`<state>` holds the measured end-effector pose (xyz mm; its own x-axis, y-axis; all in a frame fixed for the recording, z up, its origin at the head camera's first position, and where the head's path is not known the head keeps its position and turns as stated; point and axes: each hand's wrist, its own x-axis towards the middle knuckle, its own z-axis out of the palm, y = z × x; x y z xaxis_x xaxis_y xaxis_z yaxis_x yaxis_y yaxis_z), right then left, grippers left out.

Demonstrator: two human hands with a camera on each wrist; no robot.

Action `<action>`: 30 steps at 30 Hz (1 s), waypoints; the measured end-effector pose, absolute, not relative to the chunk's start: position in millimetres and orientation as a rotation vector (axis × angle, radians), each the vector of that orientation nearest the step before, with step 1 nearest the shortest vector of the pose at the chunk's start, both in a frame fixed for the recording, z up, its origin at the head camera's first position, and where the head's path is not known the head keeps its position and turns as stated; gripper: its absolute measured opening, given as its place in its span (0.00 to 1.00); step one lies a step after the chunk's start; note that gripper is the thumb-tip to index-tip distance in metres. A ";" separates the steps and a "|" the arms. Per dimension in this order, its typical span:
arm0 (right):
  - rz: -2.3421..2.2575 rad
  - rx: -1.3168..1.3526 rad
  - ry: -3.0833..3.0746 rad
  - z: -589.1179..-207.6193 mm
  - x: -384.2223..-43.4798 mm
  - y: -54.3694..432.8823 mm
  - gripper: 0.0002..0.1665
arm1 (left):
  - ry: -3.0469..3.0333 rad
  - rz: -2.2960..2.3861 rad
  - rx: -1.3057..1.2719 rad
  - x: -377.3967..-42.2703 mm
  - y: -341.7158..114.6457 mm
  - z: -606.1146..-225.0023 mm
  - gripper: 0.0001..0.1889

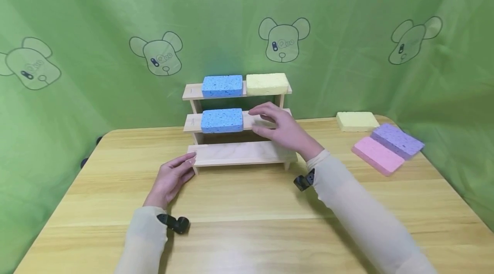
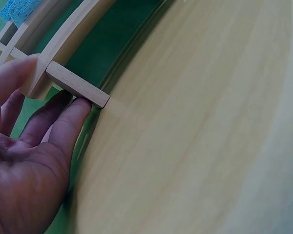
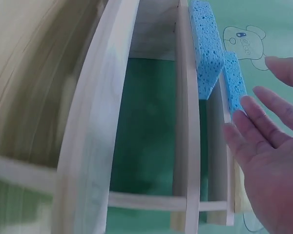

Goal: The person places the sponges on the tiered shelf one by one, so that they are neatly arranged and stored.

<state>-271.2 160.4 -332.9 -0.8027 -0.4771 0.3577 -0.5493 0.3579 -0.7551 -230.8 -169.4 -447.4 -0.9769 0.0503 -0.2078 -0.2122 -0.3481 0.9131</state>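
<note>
A three-tier wooden shelf rack [image 1: 239, 155] stands on the table. My left hand [image 1: 173, 179] holds the left end of its bottom shelf; in the left wrist view, fingertips lie at the board end [image 2: 36, 83] and against the short leg [image 2: 78, 84]. My right hand [image 1: 283, 130] hovers over the right part of the middle shelf, fingers apart and nothing between them. Just left of it on that shelf lies a blue sponge [image 1: 222, 120]. The top shelf bears another blue sponge [image 1: 222, 86] and a pale yellow sponge [image 1: 267, 84], side by side.
On the table at the right lie a pale yellow sponge [image 1: 357, 121], a purple sponge [image 1: 397, 140] and a pink sponge [image 1: 378, 155], the last two touching. A green curtain [image 1: 227, 16] with bear-head prints hangs behind the wooden table [image 1: 239, 231] and along its sides.
</note>
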 end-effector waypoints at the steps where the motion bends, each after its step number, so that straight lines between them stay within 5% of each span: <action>1: 1.435 0.958 -2.524 -332.3 -269.7 163.1 0.24 | 1.690 2.445 -0.215 -230.8 -169.3 -447.3 0.16; 30: 1.438 0.813 -2.493 -330.9 -242.7 226.7 0.26 | 1.720 2.408 -0.224 -232.9 -170.9 -446.3 0.16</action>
<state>-242.7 226.7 -330.9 -0.8417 -0.3784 0.3851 -0.5229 0.3934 -0.7562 -232.9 -170.9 -446.3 -0.9736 0.0533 -0.2220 -0.2273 -0.3180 0.9204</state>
